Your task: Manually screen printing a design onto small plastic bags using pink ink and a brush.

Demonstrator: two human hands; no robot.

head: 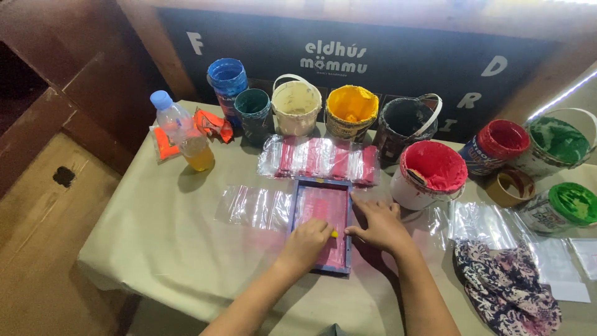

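Screen frame (323,225), blue-edged and pink with ink, lies low at centre on the table (168,230), over a clear bag (255,208). Left hand (306,244) is fisted around a yellow-tipped tool (334,234); right hand (380,225) presses spread on the frame's right edge. Best to pin the frame firmly and pull evenly, I judge.

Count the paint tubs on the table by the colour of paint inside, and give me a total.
Blue tub: 1
Teal tub: 1
Cream tub: 1
Yellow tub: 1
Black tub: 1
Red tubs: 2
Green tubs: 2
Total: 9
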